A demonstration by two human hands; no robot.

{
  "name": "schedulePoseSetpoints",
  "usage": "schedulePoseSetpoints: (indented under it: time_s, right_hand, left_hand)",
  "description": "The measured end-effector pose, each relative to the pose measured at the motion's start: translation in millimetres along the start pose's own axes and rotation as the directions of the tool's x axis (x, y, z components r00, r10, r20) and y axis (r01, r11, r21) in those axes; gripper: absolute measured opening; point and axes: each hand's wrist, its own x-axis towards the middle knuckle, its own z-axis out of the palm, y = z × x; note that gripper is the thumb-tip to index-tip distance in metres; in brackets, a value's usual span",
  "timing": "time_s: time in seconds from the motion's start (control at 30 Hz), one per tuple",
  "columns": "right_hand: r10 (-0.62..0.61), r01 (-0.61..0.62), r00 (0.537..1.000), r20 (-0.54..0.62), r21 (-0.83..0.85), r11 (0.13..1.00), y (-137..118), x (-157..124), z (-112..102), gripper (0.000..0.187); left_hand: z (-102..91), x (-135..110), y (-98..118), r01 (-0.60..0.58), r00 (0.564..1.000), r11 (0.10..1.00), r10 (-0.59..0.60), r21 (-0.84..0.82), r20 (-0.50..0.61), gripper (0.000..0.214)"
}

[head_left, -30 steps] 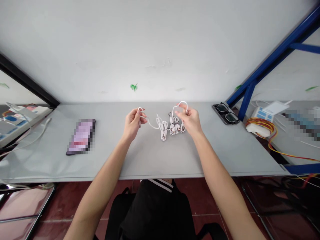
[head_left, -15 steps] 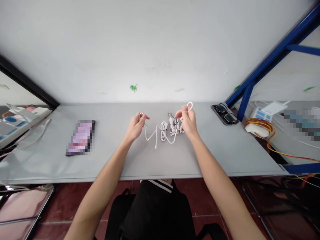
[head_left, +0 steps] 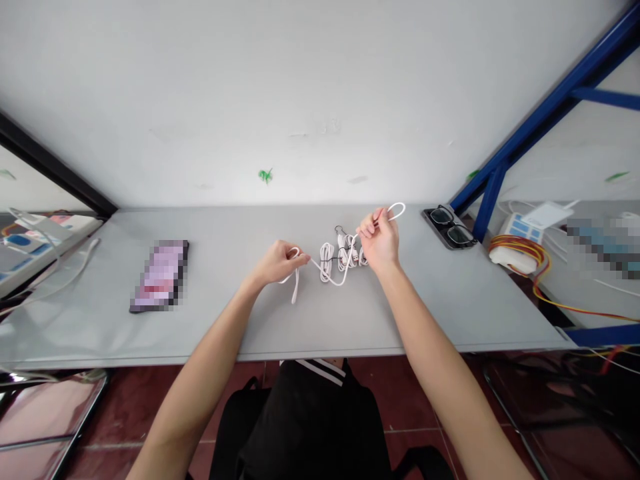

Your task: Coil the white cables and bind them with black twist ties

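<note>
Right hand [head_left: 380, 241] is pinching a white cable [head_left: 321, 269], a loop standing clear above the fingers! Left hand [head_left: 276, 263] is closed on what looks like the same cable, its fingers hiding the exact hold. Coils [head_left: 327, 261] sit on the worktop [head_left: 450, 293] between the hands, a dark wire [head_left: 344, 252] across them. One hard pull could snag those coils and tighten a tangle.

It looked like a makeshift electronics workroom: a grey bench [head_left: 415, 310] ran along a white wall [head_left: 200, 100], braced by a blue steel frame [head_left: 545, 140], with red-and-yellow wires [head_left: 510, 245] coiled beyond it, above dark red floor tiles [head_left: 120, 407].
</note>
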Motion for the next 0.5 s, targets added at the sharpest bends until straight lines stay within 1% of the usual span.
schedulePoseSetpoints:
  time_s: [0.07,0.13,0.17,0.23,0.27,0.3,0.33,0.37,0.4,0.43,0.5]
  right_hand:
    - [-0.011,0.012,0.999,0.036,-0.026,1.000,1,-1,-1,0.056]
    - [-0.019,0.030,0.993,0.116,-0.089,0.996,-1,-5,-3,0.056]
    - [-0.020,0.047,0.984,0.179,-0.145,0.988,-2,-8,-5,0.055]
    - [0.010,0.103,0.939,0.344,-0.308,0.946,-7,-13,-7,0.047]
    - [0.038,0.146,0.906,0.423,-0.395,0.907,-9,-16,-7,0.037]
    - [0.064,0.195,0.874,0.482,-0.467,0.862,-11,-18,-8,0.023]
    - [0.085,0.245,0.845,0.527,-0.524,0.815,-11,-20,-8,0.013]
    - [0.100,0.293,0.823,0.560,-0.568,0.769,-11,-20,-9,0.019]
    - [0.108,0.336,0.808,0.579,-0.603,0.723,-11,-20,-9,0.027]
    - [0.114,0.372,0.799,0.590,-0.634,0.678,-9,-20,-9,0.030]
    - [0.124,0.416,0.800,0.587,-0.692,0.590,-5,-18,-9,0.026]
  left_hand:
    - [-1.7,1,0,0.046,0.998,0.995,-0.050,-0.092,-0.041,0.035]
    - [-3.9,1,0,0.092,0.987,0.976,-0.116,-0.196,-0.114,0.035]
    - [-5.0,2,-1,0.097,0.979,0.963,-0.138,-0.253,-0.150,0.036]
    - [-7.2,4,-5,0.070,0.966,0.932,-0.153,-0.355,-0.209,0.036]
    - [-8.2,5,-7,0.050,0.960,0.916,-0.155,-0.399,-0.234,0.035]
    - [-9.2,6,-9,0.031,0.953,0.898,-0.158,-0.439,-0.257,0.034]
    - [-9.9,7,-11,0.012,0.946,0.879,-0.164,-0.477,-0.278,0.033]
    - [-10.5,9,-12,-0.006,0.940,0.860,-0.169,-0.511,-0.297,0.033]
    - [-10.8,10,-13,-0.026,0.935,0.841,-0.171,-0.540,-0.312,0.032]
    - [-10.8,10,-14,-0.046,0.931,0.825,-0.168,-0.563,-0.323,0.033]
    - [-9.8,11,-13,-0.077,0.931,0.805,-0.153,-0.588,-0.333,0.034]
